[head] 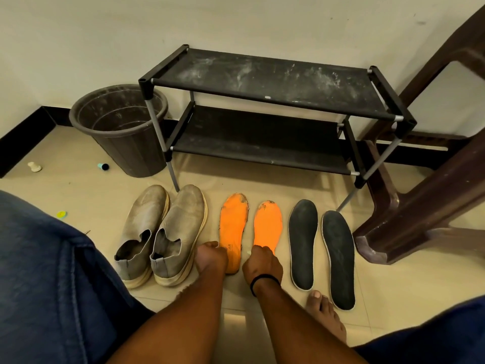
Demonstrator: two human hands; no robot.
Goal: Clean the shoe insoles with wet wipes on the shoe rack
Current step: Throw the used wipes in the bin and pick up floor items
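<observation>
Two worn orange insoles lie side by side on the floor in front of the shoe rack [262, 82]. My left hand [211, 258] grips the left orange insole [232, 227] at its left edge near the heel, fingers curled. My right hand [262, 264] is curled over the heel of the right orange insole [267, 224] and hides that end. A small white scrap [248, 252] shows beside my right knuckles; I cannot tell what it is. Two black insoles [303, 240] [338, 258] lie to the right, untouched.
A pair of grey slip-on shoes [162, 232] stands left of the orange insoles. A dark bucket [118, 127] sits left of the dusty two-shelf rack. A brown plastic chair [420, 195] stands at the right. My bare foot [325, 316] rests near the black insoles.
</observation>
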